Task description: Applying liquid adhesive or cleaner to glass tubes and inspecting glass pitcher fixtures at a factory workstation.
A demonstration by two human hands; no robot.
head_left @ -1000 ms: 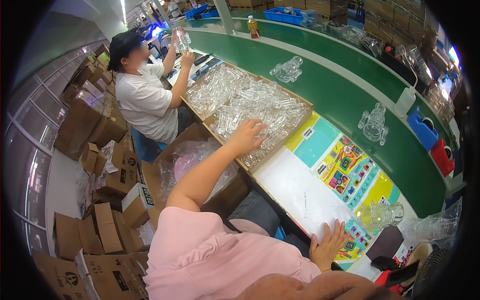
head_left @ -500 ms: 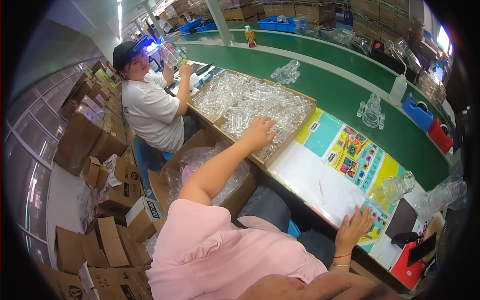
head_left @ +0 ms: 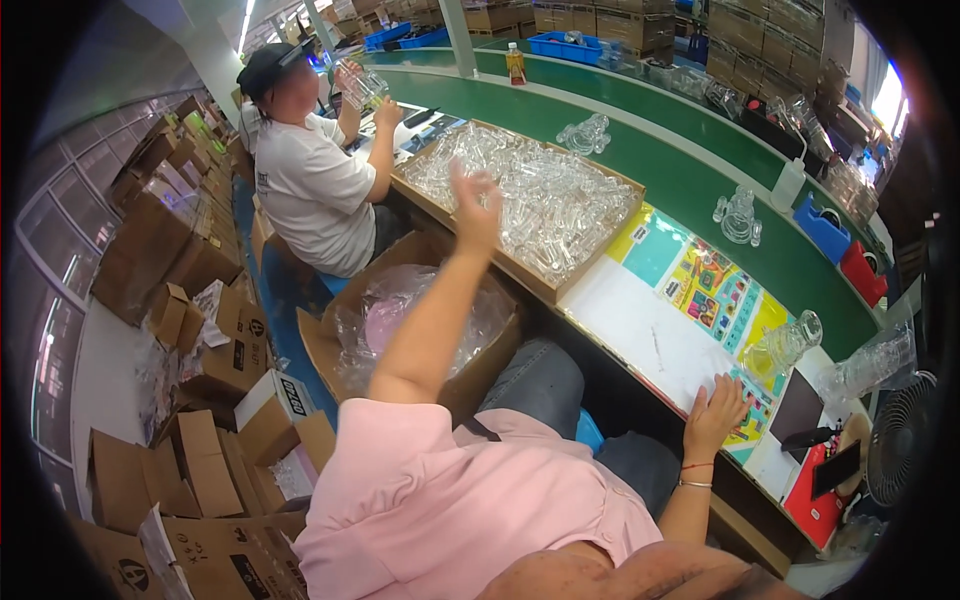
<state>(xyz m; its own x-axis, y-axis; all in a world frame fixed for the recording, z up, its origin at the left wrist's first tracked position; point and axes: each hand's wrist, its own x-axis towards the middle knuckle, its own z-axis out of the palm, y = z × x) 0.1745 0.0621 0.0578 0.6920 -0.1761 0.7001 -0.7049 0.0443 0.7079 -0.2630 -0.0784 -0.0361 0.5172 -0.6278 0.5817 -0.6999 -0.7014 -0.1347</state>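
My left hand (head_left: 477, 205) is raised over the near left edge of a shallow cardboard tray (head_left: 556, 291). Its fingers are a little blurred but look apart, with nothing visible in them. Many small clear tube-like pieces (head_left: 560, 200) fill the tray in a loose heap. My right hand (head_left: 714, 408) rests with fingers spread on the table's near edge, over a white sheet (head_left: 640, 330) and a colourful printed mat (head_left: 715, 290). Just beyond it, a clear glass-like vessel (head_left: 783, 345) with a round mouth leans on the mat.
Two similar clear vessels, one (head_left: 585, 134) left and one (head_left: 738, 215) right, stand on the green belt (head_left: 665, 180). A co-worker (head_left: 320, 180) at left holds another. An open carton (head_left: 480, 385) with plastic wrap sits below the tray. At right are a fan (head_left: 903, 440) and a phone (head_left: 840, 470).
My left hand has moved left and up from the middle of the tray's heap to near its left edge. My right hand stays on the mat. The whole view has shifted slightly.
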